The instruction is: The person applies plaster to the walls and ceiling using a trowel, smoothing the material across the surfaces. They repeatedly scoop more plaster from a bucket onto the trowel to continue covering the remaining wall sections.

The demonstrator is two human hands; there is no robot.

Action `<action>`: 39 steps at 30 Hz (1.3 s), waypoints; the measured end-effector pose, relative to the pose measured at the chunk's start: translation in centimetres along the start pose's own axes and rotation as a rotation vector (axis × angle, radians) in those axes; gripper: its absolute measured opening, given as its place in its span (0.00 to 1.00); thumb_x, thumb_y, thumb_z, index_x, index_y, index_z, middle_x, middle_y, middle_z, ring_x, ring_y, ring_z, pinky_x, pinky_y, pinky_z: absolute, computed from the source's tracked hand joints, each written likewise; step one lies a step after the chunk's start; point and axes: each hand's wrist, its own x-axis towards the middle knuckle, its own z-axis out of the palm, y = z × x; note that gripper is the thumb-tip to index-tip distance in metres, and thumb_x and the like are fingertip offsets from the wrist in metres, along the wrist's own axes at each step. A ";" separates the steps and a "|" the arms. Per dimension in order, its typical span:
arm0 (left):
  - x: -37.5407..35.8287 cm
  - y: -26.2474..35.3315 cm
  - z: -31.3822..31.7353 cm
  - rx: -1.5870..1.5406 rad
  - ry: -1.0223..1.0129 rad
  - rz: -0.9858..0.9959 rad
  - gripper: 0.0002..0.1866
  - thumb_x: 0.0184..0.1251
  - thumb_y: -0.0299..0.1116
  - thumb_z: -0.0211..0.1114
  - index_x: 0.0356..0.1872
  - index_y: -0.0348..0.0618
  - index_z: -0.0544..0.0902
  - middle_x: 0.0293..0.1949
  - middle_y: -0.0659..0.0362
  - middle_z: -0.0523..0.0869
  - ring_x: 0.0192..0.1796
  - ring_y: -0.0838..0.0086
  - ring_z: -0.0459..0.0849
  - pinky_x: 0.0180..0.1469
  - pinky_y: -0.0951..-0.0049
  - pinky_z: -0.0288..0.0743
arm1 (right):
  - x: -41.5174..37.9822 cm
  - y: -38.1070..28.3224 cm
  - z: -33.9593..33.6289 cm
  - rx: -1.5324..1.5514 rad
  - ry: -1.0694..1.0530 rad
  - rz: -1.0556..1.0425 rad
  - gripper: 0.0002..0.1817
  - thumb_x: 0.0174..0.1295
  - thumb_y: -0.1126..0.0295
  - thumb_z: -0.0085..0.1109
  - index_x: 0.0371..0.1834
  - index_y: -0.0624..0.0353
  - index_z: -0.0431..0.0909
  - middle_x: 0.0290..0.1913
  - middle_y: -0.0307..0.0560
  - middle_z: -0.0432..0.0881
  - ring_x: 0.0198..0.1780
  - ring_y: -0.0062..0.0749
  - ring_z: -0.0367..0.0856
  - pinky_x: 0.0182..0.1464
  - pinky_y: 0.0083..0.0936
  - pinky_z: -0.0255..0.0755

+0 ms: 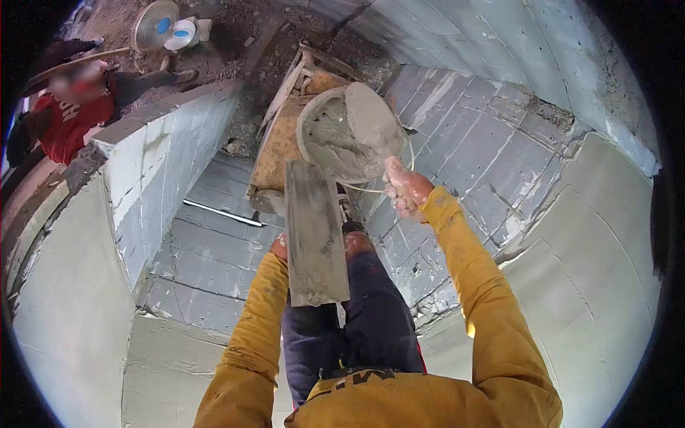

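Observation:
A long grey board lies across the middle of the view, its face smeared with dried plaster. My left hand is at its left edge, the fingers mostly hidden behind the board. My right hand is closed around the handle of a trowel, whose broad blade is coated in wet grey plaster. Below that blade stands a round bucket holding grey plaster, with its thin wire handle hanging toward my right hand.
An orange, plaster-stained stand with wooden bars is beside the bucket. Block walls curve around. A fan and a person in a red shirt are beyond the left wall. A metal strip lies on the left.

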 end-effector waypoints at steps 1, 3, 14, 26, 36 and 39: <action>-0.4 -0.5 -0.5 0.007 0.006 0.018 0.24 0.65 0.41 0.55 0.59 0.39 0.73 0.56 0.49 0.79 0.55 0.58 0.78 0.62 0.67 0.69 | 0.7 0.0 0.2 0.009 -0.011 -0.026 0.21 0.59 0.40 0.58 0.40 0.44 0.72 0.29 0.32 0.71 0.23 0.17 0.69 0.24 0.17 0.67; -0.7 -1.5 -1.4 0.014 0.016 0.046 0.24 0.65 0.41 0.55 0.59 0.39 0.73 0.56 0.49 0.79 0.55 0.58 0.78 0.62 0.67 0.69 | 3.1 0.4 0.0 0.031 -0.027 -0.074 0.21 0.57 0.39 0.59 0.33 0.42 0.71 0.28 0.30 0.70 0.23 0.17 0.68 0.23 0.15 0.66; -0.7 9.0 -1.4 -0.891 0.296 -0.209 0.22 0.67 0.43 0.57 0.56 0.39 0.75 0.46 0.51 0.83 0.50 0.59 0.81 0.53 0.66 0.75 | 12.3 -11.6 2.9 0.269 0.446 -0.636 0.19 0.53 0.50 0.67 0.35 0.49 0.72 0.19 0.35 0.68 0.14 0.25 0.65 0.16 0.22 0.61; 5.6 12.6 -5.5 -0.918 0.443 -0.182 0.21 0.70 0.48 0.53 0.48 0.39 0.76 0.35 0.53 0.85 0.31 0.62 0.86 0.34 0.62 0.84 | -4.7 14.9 -0.1 -1.183 0.513 -0.797 0.33 0.49 0.52 0.71 0.52 0.60 0.70 0.40 0.64 0.81 0.43 0.61 0.80 0.43 0.43 0.76; 6.3 10.1 -4.0 -0.594 0.317 -0.267 0.21 0.73 0.45 0.49 0.55 0.39 0.73 0.42 0.52 0.84 0.33 0.62 0.85 0.34 0.63 0.83 | -0.3 14.3 3.1 -1.140 0.490 -0.583 0.34 0.51 0.51 0.69 0.52 0.63 0.68 0.41 0.67 0.80 0.44 0.62 0.80 0.44 0.43 0.75; 8.0 6.1 -2.3 -0.363 0.464 0.030 0.21 0.72 0.48 0.52 0.53 0.43 0.75 0.38 0.55 0.84 0.32 0.66 0.84 0.34 0.66 0.82 | 0.9 12.1 3.2 -1.040 0.497 -0.593 0.34 0.51 0.49 0.68 0.51 0.66 0.69 0.40 0.66 0.80 0.44 0.60 0.80 0.45 0.41 0.74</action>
